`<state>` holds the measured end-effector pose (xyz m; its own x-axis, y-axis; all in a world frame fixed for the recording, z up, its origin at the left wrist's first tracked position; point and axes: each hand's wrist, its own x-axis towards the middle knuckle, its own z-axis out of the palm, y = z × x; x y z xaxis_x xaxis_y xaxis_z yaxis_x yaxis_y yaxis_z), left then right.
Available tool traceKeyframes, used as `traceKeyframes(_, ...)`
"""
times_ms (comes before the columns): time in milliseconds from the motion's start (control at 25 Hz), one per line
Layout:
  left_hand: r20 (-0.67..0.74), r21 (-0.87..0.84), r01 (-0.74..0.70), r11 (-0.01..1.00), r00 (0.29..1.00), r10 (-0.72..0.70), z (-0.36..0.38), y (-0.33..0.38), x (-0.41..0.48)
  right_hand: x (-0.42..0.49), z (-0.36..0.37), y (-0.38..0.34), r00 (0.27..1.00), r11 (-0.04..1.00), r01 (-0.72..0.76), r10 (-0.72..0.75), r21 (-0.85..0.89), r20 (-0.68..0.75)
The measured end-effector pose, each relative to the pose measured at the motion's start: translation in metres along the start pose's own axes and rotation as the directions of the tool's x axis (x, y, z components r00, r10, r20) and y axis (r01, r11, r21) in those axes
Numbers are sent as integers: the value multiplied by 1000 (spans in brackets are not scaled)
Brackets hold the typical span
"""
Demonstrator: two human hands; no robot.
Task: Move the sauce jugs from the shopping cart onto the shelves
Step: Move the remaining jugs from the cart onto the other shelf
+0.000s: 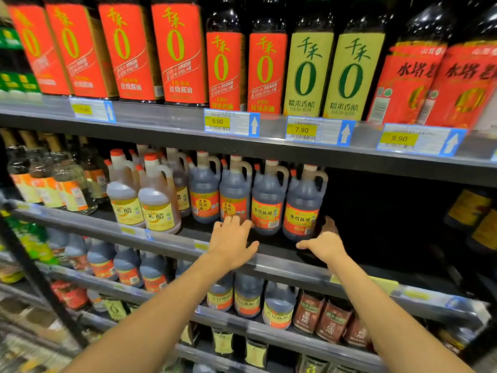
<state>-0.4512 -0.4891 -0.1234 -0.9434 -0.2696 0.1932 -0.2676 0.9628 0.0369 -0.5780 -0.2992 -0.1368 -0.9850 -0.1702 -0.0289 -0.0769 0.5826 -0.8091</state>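
Several dark sauce jugs with red and yellow labels stand in a row on the middle shelf [282, 265]. The rightmost jug [302, 205] sits next to a dark gap in the shelf. My left hand [231, 242] is spread with straight fingers, its fingertips touching the bases of two jugs [234, 195] in the row. My right hand [324, 244] reaches to the right side of the rightmost jug's base, fingers extended behind it, thumb pointing left. Neither hand grips anything. The shopping cart is out of view.
Tall bottles with red and green labels [306, 74] fill the upper shelf above price tags [231, 122]. Pale vinegar jugs [158, 200] stand left of the dark ones. More jugs [247, 297] and brown pouches [333, 321] occupy the lower shelf. Dark bottles [470, 211] stand at far right.
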Motion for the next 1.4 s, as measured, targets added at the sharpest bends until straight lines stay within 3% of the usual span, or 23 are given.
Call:
traceKeyframes(160, 16, 29, 6, 1000, 1000, -7, -19, -28, -17, -29, -19, -11, 994, 998, -17, 10, -66, -107)
traceKeyframes(240, 7, 32, 24, 999, 1000, -24, -35, -43, -35, -52, -23, -33, 994, 992, 61, -70, -112, -83)
traceKeyframes(320, 3, 85, 51, 995, 999, -51, -53, -65, -59, -83, -17, -66, 977, 940, 205, -212, -272, 5)
traceKeyframes(480, 27, 171, 163, 972, 985, -170, -102, -138, -135, -164, 31, -152, 859, 645, 506, -438, -573, 266)
traceKeyframes(560, 30, 197, 262, 945, 962, -273, -122, -186, -181, -202, 72, -190, 789, 495, 603, -488, -626, 373)
traceKeyframes(720, 26, 275, 463, 843, 872, -488, -160, -278, -288, -280, 158, -252, 641, 358, 759, -559, -544, 526)
traceKeyframes(880, -26, 347, 653, 673, 724, -689, -206, -351, -384, -359, 235, -303, 483, 265, 872, -598, -411, 640)
traceKeyframes(1120, -85, 353, 778, 520, 580, -810, -221, -423, -490, -440, 319, -366, 265, 157, 964, -632, -215, 728)
traceKeyframes(1280, -81, 350, 849, 395, 448, -891, -214, -469, -537, -476, 385, -393, 177, 151, 983, -609, -105, 773)
traceKeyframes(1400, -86, 357, 866, 350, 404, -911, -207, -502, -543, -486, 437, -408, 121, 147, 988, -612, -37, 782)
